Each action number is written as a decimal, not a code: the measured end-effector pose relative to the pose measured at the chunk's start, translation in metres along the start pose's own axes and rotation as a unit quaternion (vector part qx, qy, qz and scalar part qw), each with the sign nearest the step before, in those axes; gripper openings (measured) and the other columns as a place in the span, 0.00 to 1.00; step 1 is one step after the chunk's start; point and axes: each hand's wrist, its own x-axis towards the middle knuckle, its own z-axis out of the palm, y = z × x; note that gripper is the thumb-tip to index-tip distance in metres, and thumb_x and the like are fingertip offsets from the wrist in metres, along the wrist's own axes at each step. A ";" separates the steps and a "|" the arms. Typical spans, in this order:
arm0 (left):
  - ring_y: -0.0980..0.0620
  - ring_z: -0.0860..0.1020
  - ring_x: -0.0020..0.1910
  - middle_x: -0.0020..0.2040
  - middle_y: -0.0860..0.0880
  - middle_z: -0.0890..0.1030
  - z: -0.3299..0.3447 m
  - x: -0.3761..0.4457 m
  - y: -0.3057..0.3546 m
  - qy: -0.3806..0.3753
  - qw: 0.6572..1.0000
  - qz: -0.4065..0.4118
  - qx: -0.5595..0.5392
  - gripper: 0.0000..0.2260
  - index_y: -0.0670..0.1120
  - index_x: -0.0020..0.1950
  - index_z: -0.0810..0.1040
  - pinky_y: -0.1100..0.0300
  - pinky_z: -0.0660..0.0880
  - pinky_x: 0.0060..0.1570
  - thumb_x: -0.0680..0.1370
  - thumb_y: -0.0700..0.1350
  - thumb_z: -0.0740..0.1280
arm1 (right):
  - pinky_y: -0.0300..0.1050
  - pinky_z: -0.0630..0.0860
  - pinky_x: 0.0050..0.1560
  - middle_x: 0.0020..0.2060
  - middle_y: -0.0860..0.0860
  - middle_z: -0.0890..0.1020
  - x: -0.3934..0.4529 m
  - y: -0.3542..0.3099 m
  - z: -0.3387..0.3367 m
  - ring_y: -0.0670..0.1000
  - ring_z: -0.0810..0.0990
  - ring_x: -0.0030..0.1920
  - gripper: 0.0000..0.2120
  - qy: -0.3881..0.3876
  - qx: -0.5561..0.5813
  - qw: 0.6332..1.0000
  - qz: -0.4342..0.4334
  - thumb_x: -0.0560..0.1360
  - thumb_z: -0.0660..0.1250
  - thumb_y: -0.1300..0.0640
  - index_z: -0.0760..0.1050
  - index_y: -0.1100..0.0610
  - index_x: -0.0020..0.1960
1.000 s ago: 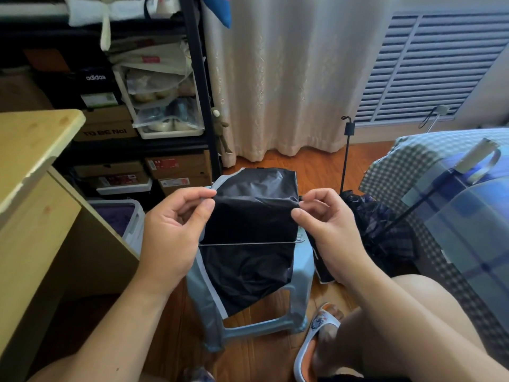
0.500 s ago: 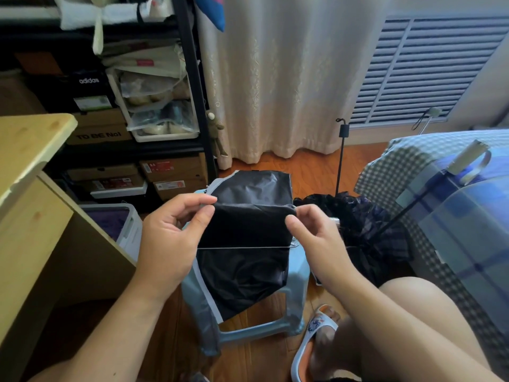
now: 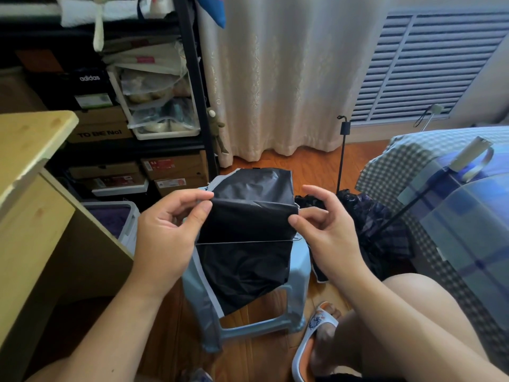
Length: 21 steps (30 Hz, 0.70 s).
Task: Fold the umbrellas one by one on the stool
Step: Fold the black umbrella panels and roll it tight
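Standing at the far left, a pale wooden surface (image 3: 30, 139) cuts into view, and behind it a black metal shelf (image 3: 192, 86) carries stacked shoe boxes (image 3: 107, 172) and clear bins of shoes (image 3: 162, 117). Below the shelf, on the wooden floor (image 3: 308, 166), sits a plastic bin (image 3: 118, 219) with something purple inside. Just right of that, the left hand (image 3: 168, 232) pinches the left edge of the black umbrella (image 3: 248, 224) canopy between thumb and curled fingers. The fabric is folded over itself into a flat panel, with a thin metal rib running across it from one hand to the other, and its lower part hangs down in front of the light blue stool (image 3: 297, 274), whose seat is mostly covered by the cloth. A grey-white trimmed edge of the canopy trails down the stool's left side. The right hand (image 3: 327, 227) pinches the panel's right edge between thumb and fingertip, the remaining fingers spread loosely above. Behind the hands hangs a cream curtain (image 3: 275, 78), and a louvred panel (image 3: 429, 64) sits to its right. Further right, a dark plaid umbrella (image 3: 382, 230) lies crumpled on the floor with its thin shaft standing up. At the far right, a blue checked umbrella (image 3: 468, 216) rests on the checked bed (image 3: 407, 150). At the bottom right, a bare knee and a foot in a white and orange slipper (image 3: 314, 334) sit beside the stool.
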 end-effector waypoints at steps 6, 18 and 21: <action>0.57 0.83 0.53 0.51 0.59 0.85 0.002 -0.005 0.007 -0.020 0.999 0.031 0.020 0.09 0.54 0.54 0.83 0.68 0.78 0.53 0.78 0.42 0.70 | 0.51 0.81 0.56 0.48 0.46 0.82 0.001 0.005 -0.007 0.52 0.83 0.50 0.24 -0.034 -0.135 0.989 -0.048 0.75 0.77 0.59 0.77 0.42 0.67; 0.61 0.74 0.62 0.59 0.54 0.74 0.003 0.001 -0.002 0.000 0.989 0.053 0.140 0.22 0.57 0.67 0.74 0.68 0.69 0.65 0.75 0.47 0.75 | 0.61 0.81 0.58 0.47 0.54 0.86 0.009 0.002 -0.005 0.56 0.85 0.50 0.07 -0.007 -0.056 0.997 -0.050 0.75 0.74 0.68 0.83 0.57 0.48; 0.64 0.74 0.65 0.62 0.56 0.78 0.001 0.010 -0.008 -0.051 0.993 0.010 0.109 0.13 0.54 0.59 0.80 0.63 0.69 0.69 0.76 0.46 0.74 | 0.64 0.81 0.56 0.45 0.56 0.86 0.009 0.001 -0.004 0.60 0.85 0.48 0.06 -0.004 -0.058 0.997 -0.047 0.76 0.74 0.68 0.81 0.58 0.47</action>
